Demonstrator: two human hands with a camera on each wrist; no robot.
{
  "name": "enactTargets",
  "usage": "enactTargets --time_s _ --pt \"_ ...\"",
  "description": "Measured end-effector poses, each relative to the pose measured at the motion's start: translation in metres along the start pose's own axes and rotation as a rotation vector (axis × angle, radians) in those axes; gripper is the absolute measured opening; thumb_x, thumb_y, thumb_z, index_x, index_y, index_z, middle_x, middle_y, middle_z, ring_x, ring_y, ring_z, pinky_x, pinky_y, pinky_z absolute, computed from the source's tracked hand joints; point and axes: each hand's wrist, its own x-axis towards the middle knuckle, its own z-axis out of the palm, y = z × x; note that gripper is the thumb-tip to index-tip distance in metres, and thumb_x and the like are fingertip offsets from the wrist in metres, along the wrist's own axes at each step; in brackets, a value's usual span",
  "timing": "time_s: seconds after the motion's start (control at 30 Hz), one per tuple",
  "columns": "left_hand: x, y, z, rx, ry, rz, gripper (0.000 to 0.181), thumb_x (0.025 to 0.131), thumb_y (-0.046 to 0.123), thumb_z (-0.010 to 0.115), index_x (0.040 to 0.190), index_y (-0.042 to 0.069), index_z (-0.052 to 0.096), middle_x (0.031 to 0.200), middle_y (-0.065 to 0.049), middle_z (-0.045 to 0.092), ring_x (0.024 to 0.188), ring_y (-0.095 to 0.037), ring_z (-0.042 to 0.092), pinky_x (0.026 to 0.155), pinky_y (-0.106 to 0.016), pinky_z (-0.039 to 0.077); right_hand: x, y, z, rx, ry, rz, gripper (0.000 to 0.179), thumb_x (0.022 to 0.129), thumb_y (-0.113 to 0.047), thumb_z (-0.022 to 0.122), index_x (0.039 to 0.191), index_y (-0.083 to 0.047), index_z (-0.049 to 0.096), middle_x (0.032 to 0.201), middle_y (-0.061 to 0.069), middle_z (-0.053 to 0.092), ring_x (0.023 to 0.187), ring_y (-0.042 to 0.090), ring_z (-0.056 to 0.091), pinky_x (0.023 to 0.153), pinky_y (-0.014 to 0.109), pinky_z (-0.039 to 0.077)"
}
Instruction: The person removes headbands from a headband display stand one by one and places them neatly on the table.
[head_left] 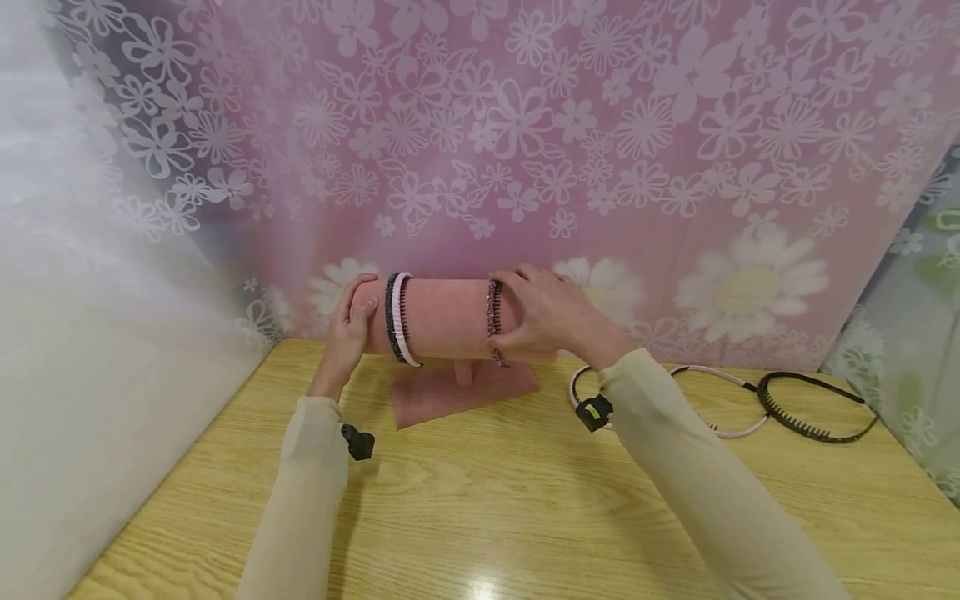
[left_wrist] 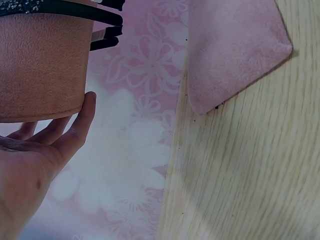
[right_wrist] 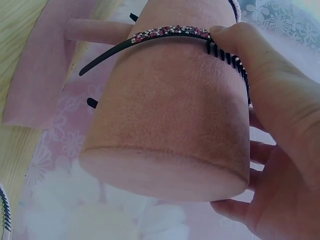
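A pink, fuzzy headband stand (head_left: 450, 321) has a horizontal roll on a short post above a flat base (head_left: 465, 392). My left hand (head_left: 348, 321) grips the roll's left end, fingers curving over its end in the left wrist view. Beside it, a black glittery headband (head_left: 391, 317) and a white headband (head_left: 401, 321) sit close together round the roll. Toward the right end is a black headband with red and silver stones (right_wrist: 172, 33). My right hand (head_left: 543, 312) holds this headband, thumb on its stones at the front and fingers behind the roll.
Several more headbands lie on the wooden table (head_left: 480, 500) at the right: a pink one (head_left: 738, 433), a black toothed one (head_left: 806, 429), and another partly behind the right forearm. A pink flowered curtain (head_left: 480, 167) hangs close behind the stand.
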Motion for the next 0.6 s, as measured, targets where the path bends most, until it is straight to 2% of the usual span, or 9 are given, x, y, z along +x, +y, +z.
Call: enactTargets --time_s 0.23,0.37,0.5,0.6 --pt "0.0 -0.001 0.0 0.01 0.003 0.004 0.046 0.095 0.049 0.046 0.136 0.03 0.046 0.141 0.005 0.043 0.116 -0.025 0.049 0.1 -0.049 0.036 -0.002 0.005 0.002 0.02 0.027 -0.013 0.094 0.067 -0.064 0.07 0.144 -0.023 0.035 0.14 0.007 0.044 0.127 0.028 0.044 0.101 0.054 0.037" --pt "0.0 0.001 -0.001 -0.006 0.006 0.006 0.041 0.096 0.04 0.047 0.136 0.028 0.047 0.14 0.004 0.044 0.117 -0.024 0.049 0.101 -0.047 0.035 -0.003 0.009 0.006 0.054 0.054 -0.027 0.094 0.066 -0.064 0.071 0.144 -0.024 0.037 0.14 0.005 0.045 0.127 0.026 0.044 0.101 0.053 0.038" --pt "-0.003 0.013 -0.001 -0.045 -0.013 -0.002 0.039 0.097 0.029 0.047 0.135 0.023 0.048 0.14 -0.001 0.045 0.117 -0.026 0.049 0.101 -0.046 0.034 -0.004 0.014 0.01 0.09 0.076 -0.034 0.095 0.065 -0.063 0.073 0.143 -0.024 0.038 0.14 0.005 0.045 0.126 0.025 0.045 0.099 0.053 0.039" --pt "-0.008 0.024 -0.002 -0.04 -0.022 -0.003 0.038 0.098 0.027 0.046 0.135 0.023 0.048 0.141 -0.004 0.044 0.116 -0.027 0.049 0.1 -0.047 0.035 -0.005 0.016 0.012 0.111 0.087 -0.041 0.095 0.065 -0.063 0.073 0.143 -0.024 0.038 0.14 0.005 0.045 0.126 0.025 0.045 0.099 0.053 0.039"
